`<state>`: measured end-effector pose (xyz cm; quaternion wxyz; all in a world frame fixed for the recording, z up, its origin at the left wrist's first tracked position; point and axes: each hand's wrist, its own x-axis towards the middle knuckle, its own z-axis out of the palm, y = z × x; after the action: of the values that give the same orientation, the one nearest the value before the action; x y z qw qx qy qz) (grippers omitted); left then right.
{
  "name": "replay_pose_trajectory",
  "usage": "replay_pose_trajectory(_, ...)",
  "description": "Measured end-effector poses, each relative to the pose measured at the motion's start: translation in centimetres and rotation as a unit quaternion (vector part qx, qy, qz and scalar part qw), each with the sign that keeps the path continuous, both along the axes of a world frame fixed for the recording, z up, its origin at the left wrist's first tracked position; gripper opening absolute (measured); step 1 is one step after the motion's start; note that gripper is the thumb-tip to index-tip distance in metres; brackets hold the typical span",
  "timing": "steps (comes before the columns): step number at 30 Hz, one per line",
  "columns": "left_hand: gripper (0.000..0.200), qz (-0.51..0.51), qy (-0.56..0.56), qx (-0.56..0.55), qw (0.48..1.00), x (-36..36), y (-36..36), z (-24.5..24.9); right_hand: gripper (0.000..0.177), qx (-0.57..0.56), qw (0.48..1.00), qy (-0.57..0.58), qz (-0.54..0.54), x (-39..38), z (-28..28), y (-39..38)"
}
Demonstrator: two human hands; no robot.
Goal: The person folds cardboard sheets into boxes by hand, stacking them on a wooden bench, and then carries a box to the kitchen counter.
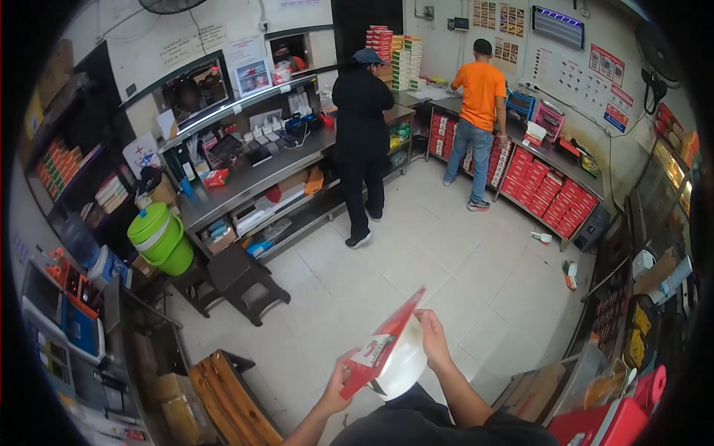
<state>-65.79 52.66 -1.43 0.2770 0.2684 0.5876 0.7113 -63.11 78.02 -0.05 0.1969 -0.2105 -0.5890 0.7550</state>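
Note:
In front of my body I hold a red printed card food carton (pixel 378 348) with a white label area on its outer face. Its pale inner side faces my right and curves outward, so it looks partly unfolded. My left hand (pixel 341 384) is closed on the lower left edge, thumb against the printed face. At the upper right edge, my right hand (pixel 431 336) grips the card between thumb and fingers. Both hands are well above the tiled floor (pixel 312 320).
A person in black (pixel 362 134) stands at the metal counter (pixel 256 167); another in an orange shirt (pixel 480 97) faces the back counter. Red boxes (pixel 547 193) fill a shelf. Dark stools (pixel 242 271), a wooden bench (pixel 230 394) and a green bucket (pixel 162 238) stand left.

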Motion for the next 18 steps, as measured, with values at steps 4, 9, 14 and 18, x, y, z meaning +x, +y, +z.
replay_pose_trajectory(4, 0.070, 0.045, -0.052, -0.050, 0.996, -9.4, 3.6, 1.6, 0.030, 0.109, 0.989, -0.046, 0.085, -11.3, -0.1, 4.6)
replay_pose_trajectory(9, 0.059, 0.172, -0.042, -0.021, 0.984, -19.0, 8.1, 3.9, 0.022, 0.332, 0.941, 0.069, 0.002, -25.2, 3.8, 7.1)
replay_pose_trajectory(14, 0.028, 0.366, -0.227, 0.155, 0.889, -27.5, 11.6, 1.6, 0.051, 0.367, 0.846, 0.259, 0.287, -31.2, 7.8, 1.4)
replay_pose_trajectory(18, 0.033, 0.394, 0.031, 0.169, 0.903, -35.8, 14.8, 1.4, 0.053, 0.390, 0.868, 0.252, 0.176, -39.4, 5.8, -3.6)
